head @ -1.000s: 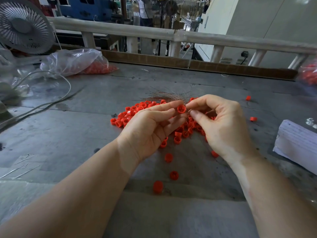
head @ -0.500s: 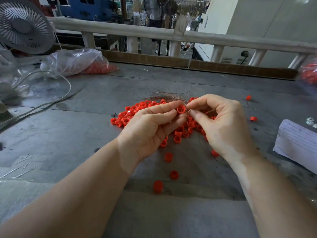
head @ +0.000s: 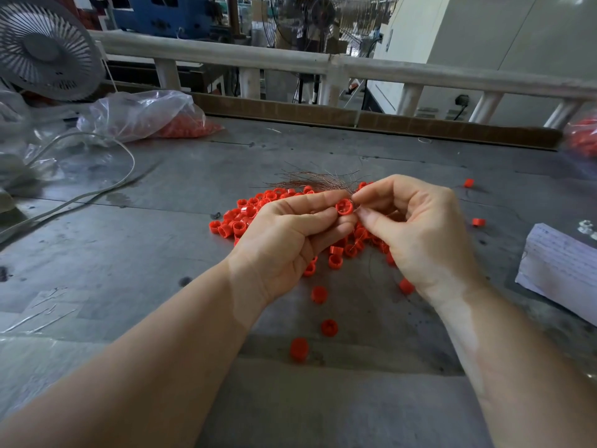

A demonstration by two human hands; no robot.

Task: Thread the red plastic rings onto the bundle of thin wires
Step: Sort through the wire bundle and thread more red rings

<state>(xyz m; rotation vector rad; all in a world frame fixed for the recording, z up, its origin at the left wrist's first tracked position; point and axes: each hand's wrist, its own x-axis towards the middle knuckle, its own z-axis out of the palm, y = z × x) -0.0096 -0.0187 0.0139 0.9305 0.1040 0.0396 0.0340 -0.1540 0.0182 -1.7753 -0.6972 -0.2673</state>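
The left hand [head: 284, 240] is pinching one red ring [head: 344, 207] between thumb and forefinger, its open bore facing up toward the camera and slightly to 3 o'clock, where the right hand [head: 416, 234] is meeting it. The right hand's thumb and forefinger are closed together at the ring's 3 o'clock edge, apparently pinching the gathered end of the wire bundle [head: 315, 182]; whether a strand is already inside the bore cannot be told. The bundle's long axis is running roughly 9 to 3 o'clock, with its loose coppery ends fanning out toward 9 and 10 o'clock above the left hand's fingers. Beneath and beyond both hands a pile of red rings [head: 240, 219] is lying on the grey table [head: 129, 260], too many and too overlapped to count. Three strays are sitting at 6 o'clock from the pile, and two more at 3 o'clock beyond the right hand. At 10 o'clock a clear plastic bag [head: 139, 114] is holding more red pieces, with a fan [head: 45, 46] behind it and a pale cable [head: 97, 192] curving across the table. A sheet of paper [head: 562, 266] is lying at 3 o'clock by the table's edge. The hands are hiding the middle of the pile.
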